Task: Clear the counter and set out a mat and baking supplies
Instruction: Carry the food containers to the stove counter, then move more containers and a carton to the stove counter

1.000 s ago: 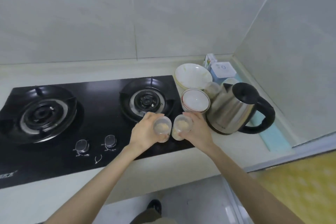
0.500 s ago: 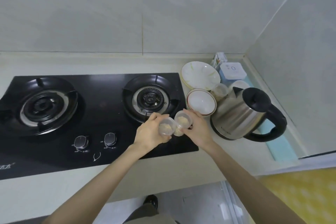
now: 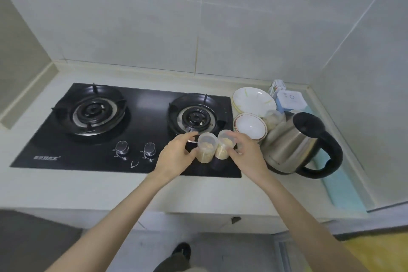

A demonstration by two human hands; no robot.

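Two clear plastic cups with beige crumbly contents are side by side over the front right corner of the black gas hob (image 3: pixel 141 143). My left hand (image 3: pixel 176 154) grips the left cup (image 3: pixel 205 149). The right cup (image 3: pixel 224 146) is held in my right hand (image 3: pixel 247 154), and the two cups touch or nearly touch. A third clear cup (image 3: pixel 273 118) with similar contents stands on the counter behind, between the bowls and the kettle.
A steel kettle with a black handle (image 3: pixel 295 146) stands right of my hands. Two white bowls (image 3: pixel 254 100) (image 3: pixel 250 127) sit behind it, with white boxes (image 3: pixel 290 99) in the corner. A light blue mat (image 3: pixel 340 185) lies along the right wall. Hob knobs (image 3: pixel 135 148) are to the left.
Both hands hold the cups throughout, low over the hob's front right corner. The view has pulled back and swung left, so more counter and floor show.
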